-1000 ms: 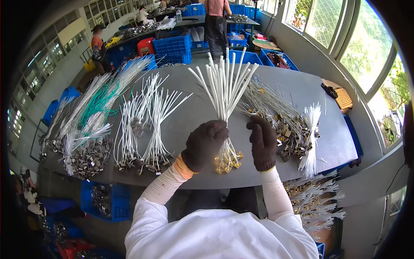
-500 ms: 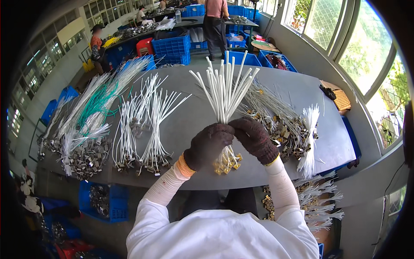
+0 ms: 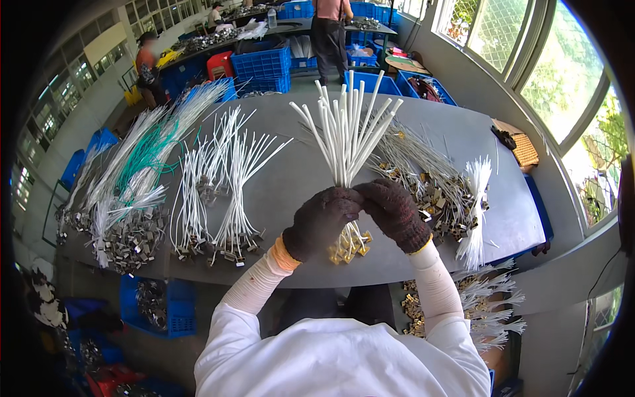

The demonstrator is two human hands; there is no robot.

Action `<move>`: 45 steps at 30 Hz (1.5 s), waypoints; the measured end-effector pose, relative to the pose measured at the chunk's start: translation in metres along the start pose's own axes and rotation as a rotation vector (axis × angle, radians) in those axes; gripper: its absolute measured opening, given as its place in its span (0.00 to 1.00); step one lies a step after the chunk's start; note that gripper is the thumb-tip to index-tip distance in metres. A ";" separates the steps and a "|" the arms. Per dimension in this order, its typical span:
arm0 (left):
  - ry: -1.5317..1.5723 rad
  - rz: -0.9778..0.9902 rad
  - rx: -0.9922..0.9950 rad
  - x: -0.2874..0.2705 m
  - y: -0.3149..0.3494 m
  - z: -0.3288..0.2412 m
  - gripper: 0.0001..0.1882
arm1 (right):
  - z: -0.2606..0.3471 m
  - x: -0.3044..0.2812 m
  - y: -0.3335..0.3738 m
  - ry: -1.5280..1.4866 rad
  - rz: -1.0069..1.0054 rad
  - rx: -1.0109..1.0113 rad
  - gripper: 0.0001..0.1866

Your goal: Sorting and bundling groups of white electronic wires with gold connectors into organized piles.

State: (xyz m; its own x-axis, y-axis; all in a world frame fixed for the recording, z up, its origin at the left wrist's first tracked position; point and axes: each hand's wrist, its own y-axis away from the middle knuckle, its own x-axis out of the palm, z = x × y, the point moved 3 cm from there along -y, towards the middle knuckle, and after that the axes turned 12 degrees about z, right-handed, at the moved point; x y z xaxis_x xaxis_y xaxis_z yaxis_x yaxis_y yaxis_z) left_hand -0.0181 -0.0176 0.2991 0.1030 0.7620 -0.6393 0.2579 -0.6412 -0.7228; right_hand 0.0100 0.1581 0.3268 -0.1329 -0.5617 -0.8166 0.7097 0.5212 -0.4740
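Note:
Both my hands wear dark knitted gloves and meet above the near part of a grey table (image 3: pixel 278 178). My left hand (image 3: pixel 324 221) is closed round the middle of a bundle of white wires (image 3: pixel 344 142). The wires fan out upward, and gold-coloured metal pieces (image 3: pixel 348 246) hang at the lower end. Against the same bundle, my right hand (image 3: pixel 395 215) has its thumb and fingers pinched together beside the left fingertips. Whatever that pinch holds is hidden by the glove.
Left on the table lie white wire bundles (image 3: pixel 235 192) with metal ends and green wires (image 3: pixel 145 159). To the right are a grey wire pile (image 3: pixel 430 178) and a bundle of white ties (image 3: pixel 474 218). Blue crates (image 3: pixel 261 66) and another person (image 3: pixel 331 40) are beyond.
My hands stay together at the bundle, with only a slight shift of the right hand. The view has tilted a little, and the person at far left has moved slightly.

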 end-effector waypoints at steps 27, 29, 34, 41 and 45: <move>-0.091 0.131 -0.121 -0.001 0.011 0.002 0.06 | -0.100 0.075 -0.019 -0.731 -0.004 0.526 0.12; -0.020 0.051 -0.174 0.001 0.013 0.009 0.06 | -0.103 0.068 -0.017 -0.910 -0.019 0.648 0.07; -0.158 -0.076 -0.417 0.007 0.007 0.005 0.04 | -0.045 0.029 0.013 -0.733 -0.185 0.260 0.05; -0.248 0.025 -0.329 0.000 0.013 0.006 0.05 | 0.027 0.000 0.006 -0.197 -0.109 0.130 0.16; -0.079 0.115 -0.330 0.004 0.022 0.012 0.05 | 0.011 0.026 -0.010 0.163 0.095 -0.033 0.24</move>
State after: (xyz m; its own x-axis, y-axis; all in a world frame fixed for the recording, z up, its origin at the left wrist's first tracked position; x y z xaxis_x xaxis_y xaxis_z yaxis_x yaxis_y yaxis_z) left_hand -0.0241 -0.0295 0.2777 0.0784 0.6691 -0.7390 0.5464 -0.6489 -0.5295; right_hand 0.0070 0.1311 0.3143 -0.1784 -0.3987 -0.8995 0.7016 0.5895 -0.4004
